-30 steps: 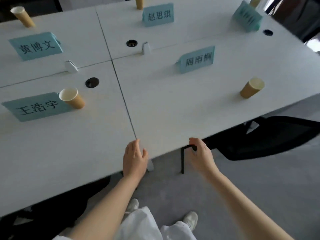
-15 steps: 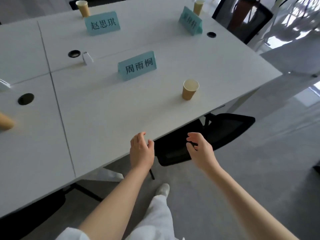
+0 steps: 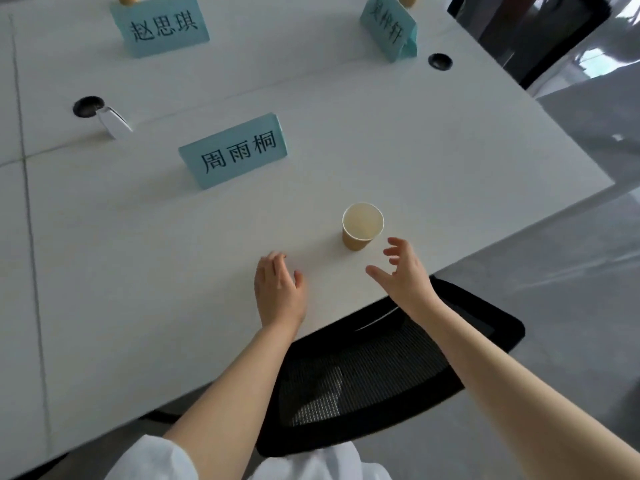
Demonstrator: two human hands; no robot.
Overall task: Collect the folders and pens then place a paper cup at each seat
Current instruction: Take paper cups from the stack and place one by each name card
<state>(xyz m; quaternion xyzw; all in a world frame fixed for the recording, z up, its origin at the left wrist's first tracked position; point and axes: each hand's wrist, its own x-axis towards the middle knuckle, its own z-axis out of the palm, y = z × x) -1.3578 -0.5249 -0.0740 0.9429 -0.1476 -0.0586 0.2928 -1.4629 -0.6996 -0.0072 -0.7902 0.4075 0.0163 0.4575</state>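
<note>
1. Paper cup (image 3: pixel 362 226) stands upright on the white table (image 3: pixel 138 271), just beyond the right hand (image 3: pixel 405 275); spread fingers (image 3: pixel 394 242) near it, seemingly not touching.
2. Left hand (image 3: pixel 278 292) hovers loosely curled, holding nothing.
3. Both hands have moved forward over the tabletop since half a second ago.

Three teal name cards (image 3: pixel 239 152) stand on the white table (image 3: pixel 138 271), a black mesh chair (image 3: pixel 374 375) tucked beneath.
</note>
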